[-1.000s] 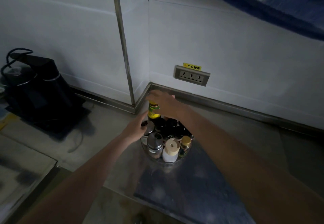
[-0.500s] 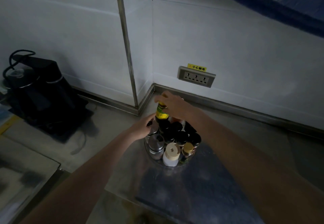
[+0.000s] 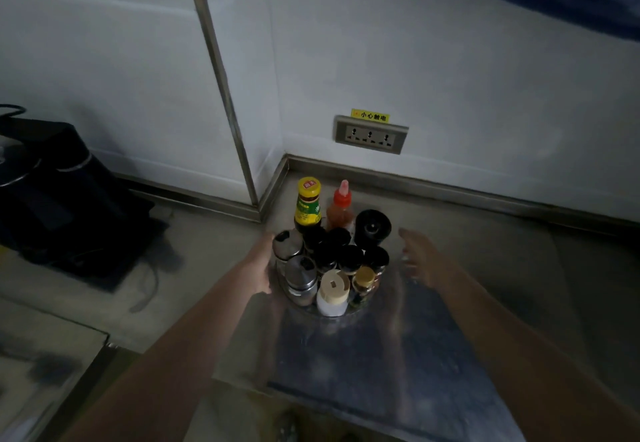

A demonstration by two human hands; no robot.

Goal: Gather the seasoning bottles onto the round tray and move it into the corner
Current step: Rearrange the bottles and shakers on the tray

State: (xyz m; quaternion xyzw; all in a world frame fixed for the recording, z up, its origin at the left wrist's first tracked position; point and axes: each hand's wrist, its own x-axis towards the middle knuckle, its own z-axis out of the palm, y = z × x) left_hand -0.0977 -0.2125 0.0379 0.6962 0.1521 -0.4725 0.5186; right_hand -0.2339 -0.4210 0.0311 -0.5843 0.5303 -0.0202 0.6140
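A round clear tray (image 3: 308,310) stands on the steel counter a short way out from the wall corner. Several seasoning bottles crowd it: a tall dark bottle with a yellow cap (image 3: 308,205), a red-capped sauce bottle (image 3: 340,207), a black grinder (image 3: 372,228), two metal shakers (image 3: 300,274), dark-lidded jars and a white bottle with a cream lid (image 3: 332,292). My left hand (image 3: 260,268) lies against the tray's left side by the shakers. My right hand (image 3: 420,257) hovers blurred just right of the tray, fingers spread, holding nothing.
A black kettle on its base (image 3: 59,196) with a loose cord stands at the left. A wall socket (image 3: 370,134) with a yellow label sits above the counter behind the tray. A steel strip runs up the wall at the corner. The counter's front edge is near me.
My right hand has let go of the yellow-capped bottle's top and swung out to the right of the tray. My left hand slid down to the tray's left side.
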